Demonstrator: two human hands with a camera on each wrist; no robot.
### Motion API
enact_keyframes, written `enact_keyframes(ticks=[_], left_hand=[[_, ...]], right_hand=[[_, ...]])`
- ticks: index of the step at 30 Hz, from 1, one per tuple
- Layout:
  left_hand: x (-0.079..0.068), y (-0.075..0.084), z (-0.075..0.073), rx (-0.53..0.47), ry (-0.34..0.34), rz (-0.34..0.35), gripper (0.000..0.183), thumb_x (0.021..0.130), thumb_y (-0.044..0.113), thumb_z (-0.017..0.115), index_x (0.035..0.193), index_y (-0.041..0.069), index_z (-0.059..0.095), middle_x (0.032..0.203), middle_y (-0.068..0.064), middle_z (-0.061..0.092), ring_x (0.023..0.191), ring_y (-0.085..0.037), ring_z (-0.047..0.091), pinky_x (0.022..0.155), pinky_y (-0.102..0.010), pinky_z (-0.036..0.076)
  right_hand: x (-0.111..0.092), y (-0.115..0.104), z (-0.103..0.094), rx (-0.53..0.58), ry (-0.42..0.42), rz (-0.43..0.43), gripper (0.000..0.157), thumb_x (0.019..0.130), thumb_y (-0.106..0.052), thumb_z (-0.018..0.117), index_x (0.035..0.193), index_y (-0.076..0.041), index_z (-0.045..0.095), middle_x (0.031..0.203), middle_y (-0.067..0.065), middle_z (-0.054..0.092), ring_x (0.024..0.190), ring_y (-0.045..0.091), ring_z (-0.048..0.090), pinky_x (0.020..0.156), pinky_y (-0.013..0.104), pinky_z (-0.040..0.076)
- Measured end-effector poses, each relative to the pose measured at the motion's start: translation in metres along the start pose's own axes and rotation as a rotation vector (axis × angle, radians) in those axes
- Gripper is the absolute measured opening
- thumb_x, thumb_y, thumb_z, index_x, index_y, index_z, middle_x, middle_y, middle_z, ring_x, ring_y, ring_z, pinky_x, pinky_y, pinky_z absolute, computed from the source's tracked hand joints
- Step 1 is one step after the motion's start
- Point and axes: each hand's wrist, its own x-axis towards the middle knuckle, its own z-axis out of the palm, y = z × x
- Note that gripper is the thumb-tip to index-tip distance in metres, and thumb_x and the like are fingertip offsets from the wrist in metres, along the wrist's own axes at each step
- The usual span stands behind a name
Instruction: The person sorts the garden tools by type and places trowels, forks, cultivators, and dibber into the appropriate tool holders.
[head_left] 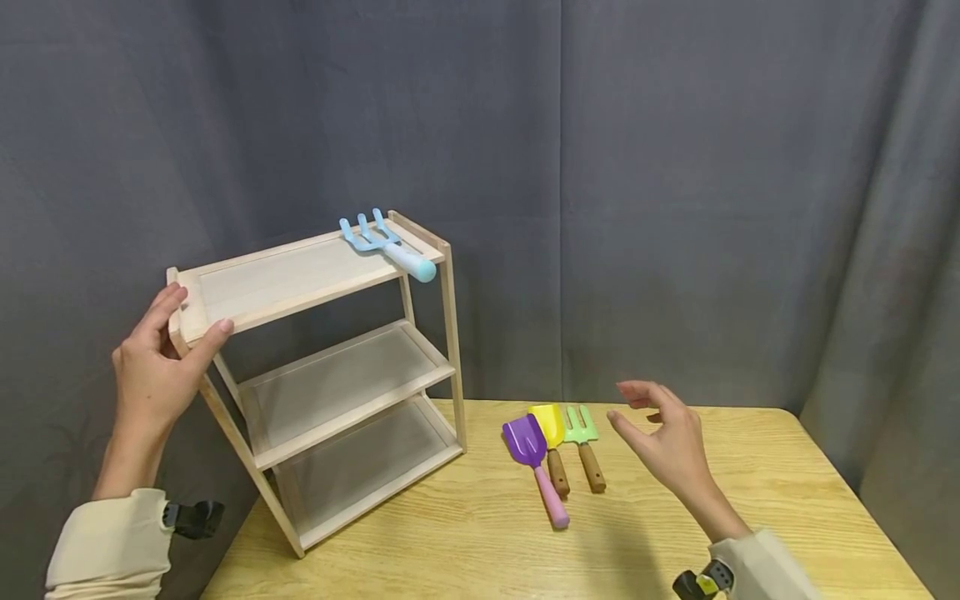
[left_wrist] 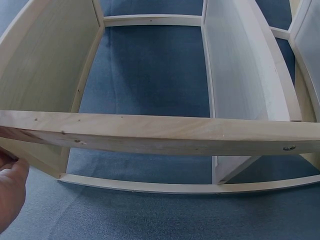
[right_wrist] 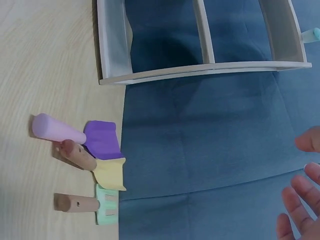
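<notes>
My left hand (head_left: 153, 358) grips the left end of a three-tier wooden shelf (head_left: 352, 457), its thumb at the front edge and its fingers over the end rail. In the left wrist view, part of the thumb (left_wrist: 12, 192) shows at the shelf's edge. A light blue hand fork (head_left: 408, 260) lies across the right end of the top tier. My right hand (head_left: 670, 433) hovers with relaxed, parted fingers, holding nothing. To its left on the table lie a green hand fork (head_left: 591, 467), a yellow shovel (head_left: 557, 471) and a purple shovel (head_left: 551, 496) with a pink handle.
The wooden table (head_left: 465, 550) carries the shelf at the left and the garden tools around its middle. Behind the table hangs a grey curtain (head_left: 675, 208), which also runs along the right side. The two lower tiers show bare boards.
</notes>
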Motion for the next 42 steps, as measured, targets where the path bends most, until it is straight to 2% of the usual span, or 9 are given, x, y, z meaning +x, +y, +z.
enact_keyframes(ticks=[6,16,22,25,32,42], left_hand=[[0.001,0.002,0.0,0.001,-0.001,0.002,0.062,0.085,0.021,0.075,0.14,0.006,0.052,0.147,-0.002,0.045,0.125,-0.012,0.047,0.094,-0.014,0.038],[0.0,0.0,-0.001,0.022,0.004,0.001,0.062,0.084,0.023,0.076,0.14,0.007,0.053,0.146,0.0,0.046,0.119,-0.007,0.049,0.087,-0.008,0.038],[0.001,0.0,-0.001,0.019,-0.003,-0.007,0.063,0.084,0.023,0.076,0.14,0.008,0.053,0.147,0.001,0.044,0.123,-0.011,0.048,0.091,-0.011,0.038],[0.001,0.0,-0.001,0.019,-0.003,-0.006,0.063,0.084,0.023,0.076,0.14,0.008,0.053,0.147,0.0,0.044,0.125,-0.013,0.048,0.092,-0.011,0.038],[0.0,0.001,-0.001,0.005,-0.004,-0.009,0.062,0.084,0.022,0.076,0.14,0.007,0.053,0.147,-0.001,0.044,0.124,-0.011,0.048,0.092,-0.012,0.038],[0.0,0.0,0.0,0.007,0.013,0.003,0.062,0.084,0.022,0.076,0.139,0.006,0.054,0.146,-0.002,0.046,0.121,-0.008,0.049,0.09,-0.01,0.038]], right_hand=[[-0.007,0.005,0.002,0.018,0.002,0.059,0.031,0.081,-0.01,0.078,0.11,-0.009,0.067,0.106,0.005,0.069,0.089,0.022,0.064,0.07,0.041,0.048],[-0.019,0.009,0.006,0.054,0.016,0.2,0.029,0.086,-0.017,0.076,0.112,-0.009,0.067,0.109,0.004,0.068,0.092,0.024,0.064,0.073,0.03,0.047],[-0.025,0.013,0.008,0.071,0.042,0.273,0.029,0.087,-0.018,0.075,0.113,-0.01,0.067,0.107,0.003,0.068,0.092,0.025,0.063,0.073,0.027,0.047],[-0.027,0.015,0.009,0.077,0.055,0.296,0.028,0.087,-0.019,0.075,0.111,-0.009,0.067,0.105,0.004,0.068,0.091,0.021,0.063,0.072,0.023,0.046],[-0.035,0.022,0.015,0.1,0.083,0.349,0.025,0.088,-0.02,0.074,0.109,-0.008,0.067,0.103,0.009,0.07,0.083,0.0,0.06,0.067,0.014,0.045],[-0.046,0.035,0.029,0.111,0.127,0.433,0.025,0.087,-0.02,0.074,0.108,-0.008,0.067,0.102,0.009,0.07,0.08,-0.002,0.06,0.067,0.013,0.044]])
